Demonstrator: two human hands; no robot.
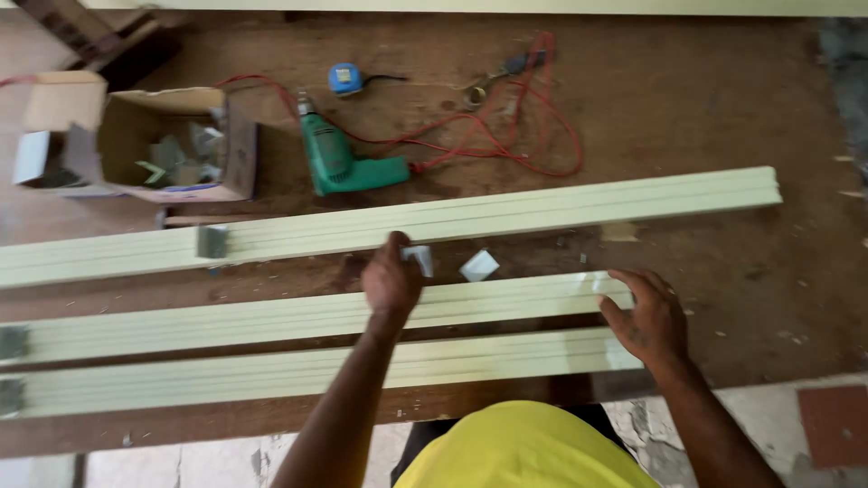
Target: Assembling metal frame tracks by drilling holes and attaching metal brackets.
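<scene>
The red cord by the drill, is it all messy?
Yes. The red cord lies in loose tangled loops behind the green drill, across the brown table. The cardboard box sits with its flaps hanging open, and wood crumbs dot the table near the pale strips.

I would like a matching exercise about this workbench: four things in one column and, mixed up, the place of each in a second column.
Things:
1. green electric drill
2. cardboard box
3. blue tape measure
4. left hand

Places:
A. at the far edge of the bench, beyond the drill
B. at the far left, open, with small metal pieces inside
C. on the middle pale green strip, by a small white piece
D. beside the box, with a red cord running to the right

Pairs: 1-D, 2-B, 3-A, 4-C
</scene>
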